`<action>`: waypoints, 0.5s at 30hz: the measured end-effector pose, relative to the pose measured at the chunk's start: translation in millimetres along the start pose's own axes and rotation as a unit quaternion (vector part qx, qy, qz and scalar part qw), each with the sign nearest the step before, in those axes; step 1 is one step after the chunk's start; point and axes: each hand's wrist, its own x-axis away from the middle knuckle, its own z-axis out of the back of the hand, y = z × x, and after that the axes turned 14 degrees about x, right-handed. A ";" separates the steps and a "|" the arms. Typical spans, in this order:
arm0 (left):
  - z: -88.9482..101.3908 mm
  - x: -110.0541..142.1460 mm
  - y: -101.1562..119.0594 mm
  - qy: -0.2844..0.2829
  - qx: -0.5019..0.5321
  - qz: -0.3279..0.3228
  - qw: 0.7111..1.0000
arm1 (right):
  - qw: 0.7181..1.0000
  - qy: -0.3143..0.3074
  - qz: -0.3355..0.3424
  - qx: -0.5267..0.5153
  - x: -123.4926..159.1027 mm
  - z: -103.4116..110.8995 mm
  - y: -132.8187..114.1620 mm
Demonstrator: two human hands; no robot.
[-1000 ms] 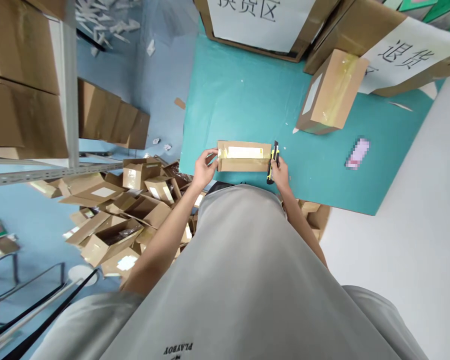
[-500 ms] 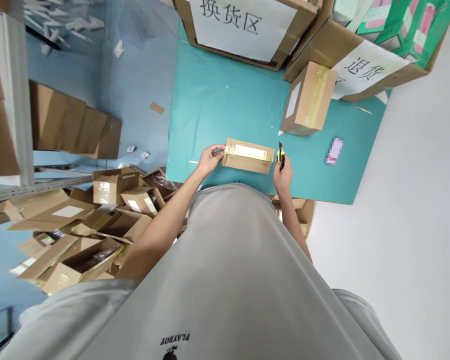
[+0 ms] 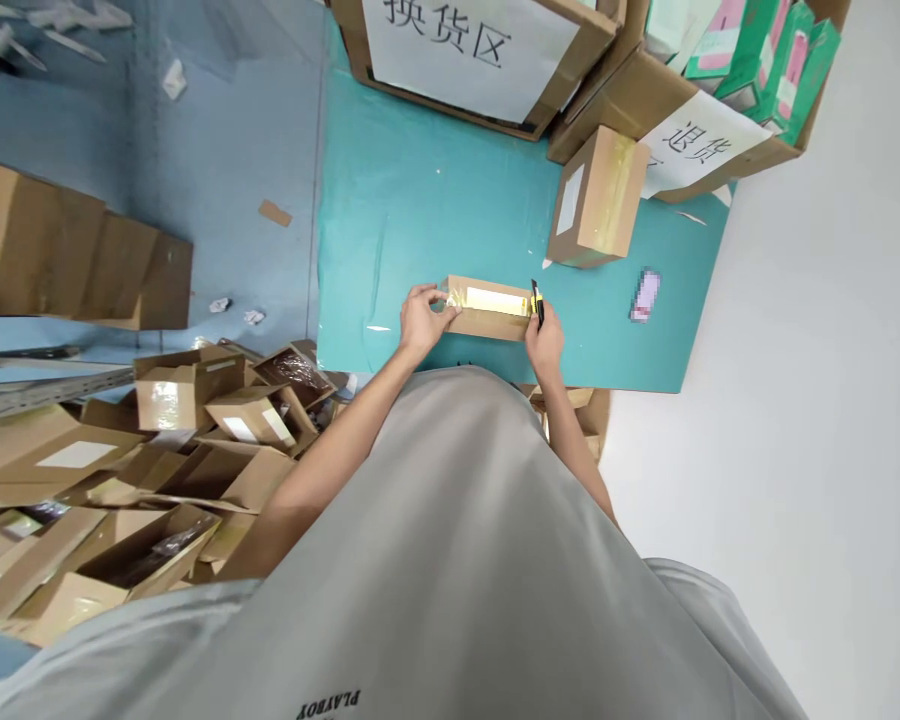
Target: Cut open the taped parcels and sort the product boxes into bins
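Right hand (image 3: 545, 343) grips yellow knife (image 3: 537, 302) at taped carton (image 3: 489, 308) end; left hand (image 3: 422, 320) pins opposite end. Slitting stage; likely needs steady pull along tape.

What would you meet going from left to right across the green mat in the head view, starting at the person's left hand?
left hand → flat taped box → yellow and black knife in the right hand → upright taped box → small pink item.

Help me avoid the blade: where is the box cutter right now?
In the head view, the box cutter is in the right hand, at the right end of the small taped box on the teal mat.
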 end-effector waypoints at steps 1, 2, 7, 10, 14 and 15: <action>0.6 2.0 4.0 -0.001 -0.024 0.003 1.000 | 1.000 0.006 -0.014 -0.012 0.7 -5.6 -0.9; 0.9 3.8 7.7 -0.003 -0.039 0.006 0.999 | 0.999 0.014 -0.026 -0.024 1.4 -9.9 -1.6; -2.3 7.7 15.6 -0.010 -0.055 -0.006 0.998 | 0.994 0.038 -0.040 -0.091 1.9 -15.8 3.0; -2.7 7.6 11.8 -0.013 -0.047 -0.010 0.999 | 0.989 0.041 -0.035 -0.136 -2.3 -17.5 14.0; 3.2 10.1 0.6 -0.046 -0.019 -0.017 0.999 | 0.963 0.033 -0.105 -0.244 -11.1 -26.7 40.2; 5.6 11.5 -2.7 -0.059 -0.010 -0.014 0.998 | 0.960 0.031 -0.128 -0.248 -13.1 -29.3 48.3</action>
